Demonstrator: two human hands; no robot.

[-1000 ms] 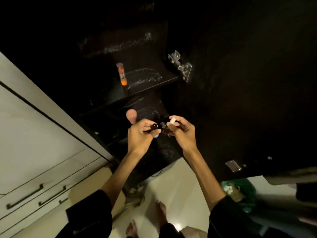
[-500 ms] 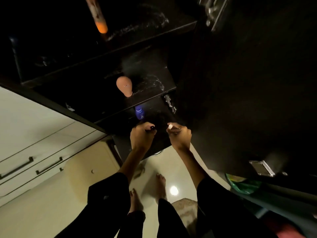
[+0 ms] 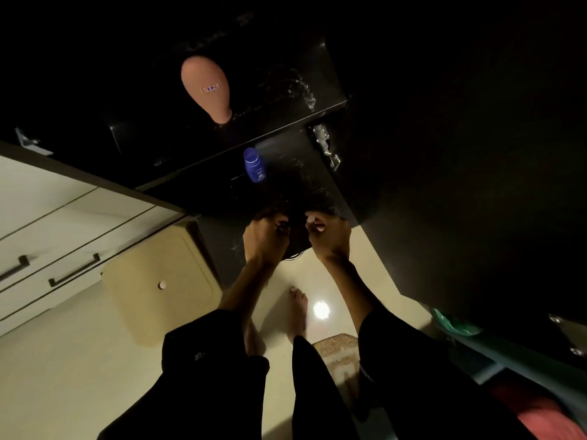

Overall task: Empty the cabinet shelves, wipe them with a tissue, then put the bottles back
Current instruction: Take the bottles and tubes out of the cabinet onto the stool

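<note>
left hand (image 3: 265,239) | small dark thing pinched in fingers | right hand (image 3: 330,238) | fingers curled, grip unclear | blue bottle (image 3: 254,165) stands just above both, nearer left.

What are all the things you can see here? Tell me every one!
Teardrop-shaped bottle: 1, pink, on the upper dark shelf.
Small bottle: 1, blue, on the shelf below it.
Cabinet shelves: dark, streaked with pale marks.
Hinges: metal, silver, at the shelf's right end.
Cabinet door: 1, dark, open on the right.
Drawers: cream, with dark handles, on the left.
Floor: cream, glossy.
Mat: 1, speckled tan, by the feet.
Left hand: 1, grips a small dark item, too dim to identify.
Right hand: 1, fingers curled, seems to pinch something small.
Feet: bare, on the floor.
</note>
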